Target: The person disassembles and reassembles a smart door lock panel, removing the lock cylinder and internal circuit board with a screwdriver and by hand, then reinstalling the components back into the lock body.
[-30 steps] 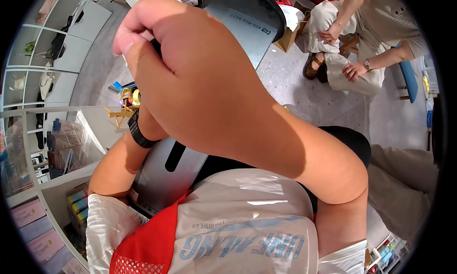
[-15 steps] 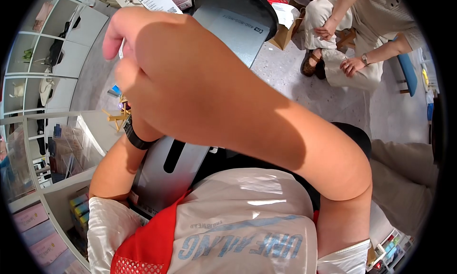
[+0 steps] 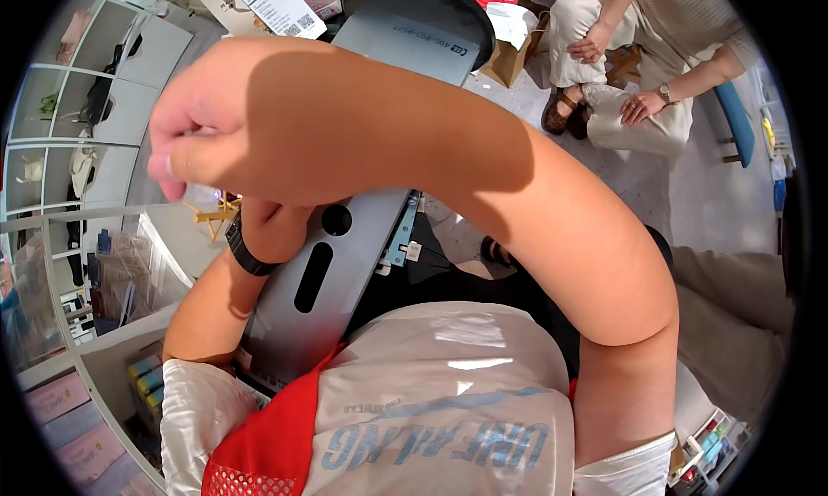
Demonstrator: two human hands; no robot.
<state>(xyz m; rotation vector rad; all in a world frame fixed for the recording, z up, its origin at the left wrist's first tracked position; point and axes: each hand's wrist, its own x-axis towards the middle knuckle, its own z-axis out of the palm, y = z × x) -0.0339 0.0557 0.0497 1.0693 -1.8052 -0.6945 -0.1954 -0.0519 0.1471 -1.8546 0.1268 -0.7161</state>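
I see the grey metal panel (image 3: 280, 313) running lengthwise from near left toward far right. The left hand (image 3: 274, 230), partly hidden, is nearer, by its left edge; the right hand (image 3: 246, 121) crosses above, fingers curled. I can't tell if either holds anything.

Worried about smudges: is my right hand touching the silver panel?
Cannot tell: the head view shows the right hand overlapping the silver panel, hiding any gap.
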